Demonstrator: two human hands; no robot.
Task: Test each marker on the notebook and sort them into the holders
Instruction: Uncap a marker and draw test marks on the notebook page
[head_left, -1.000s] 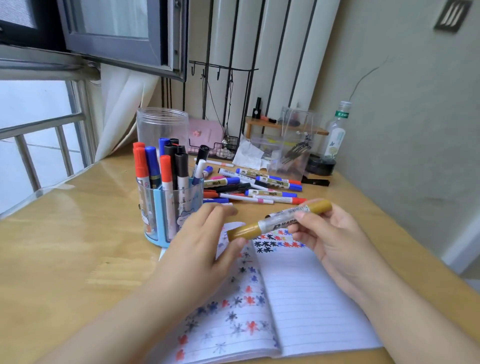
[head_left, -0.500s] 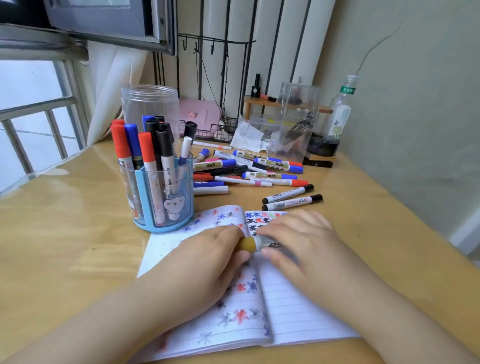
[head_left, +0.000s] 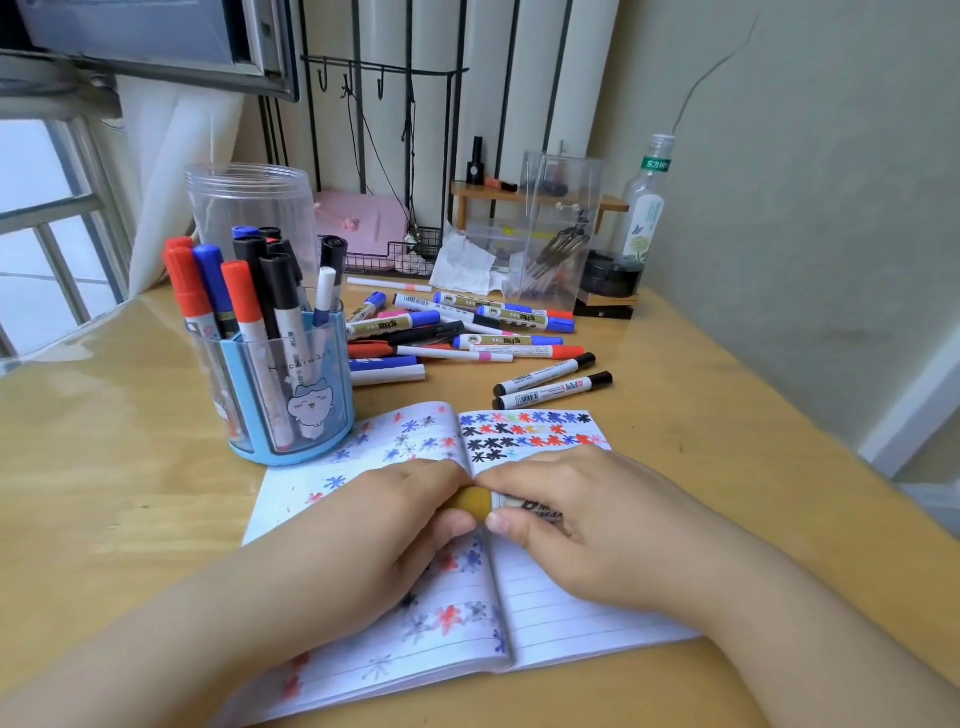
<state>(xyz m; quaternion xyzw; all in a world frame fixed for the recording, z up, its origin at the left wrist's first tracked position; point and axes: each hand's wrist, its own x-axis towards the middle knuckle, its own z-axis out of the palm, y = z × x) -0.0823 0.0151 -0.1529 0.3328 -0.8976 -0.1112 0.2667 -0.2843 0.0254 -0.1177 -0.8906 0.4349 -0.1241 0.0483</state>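
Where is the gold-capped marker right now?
In the head view the gold-capped marker lies low over the open notebook, near its centre fold, gripped between the left hand and the right hand, in front of the blue holder.

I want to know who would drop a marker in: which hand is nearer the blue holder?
Left. The left hand lies just in front of the blue holder; the right hand sits further right, across the notebook's fold.

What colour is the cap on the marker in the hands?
Mustard gold cap, seen in the head view between the two hands.
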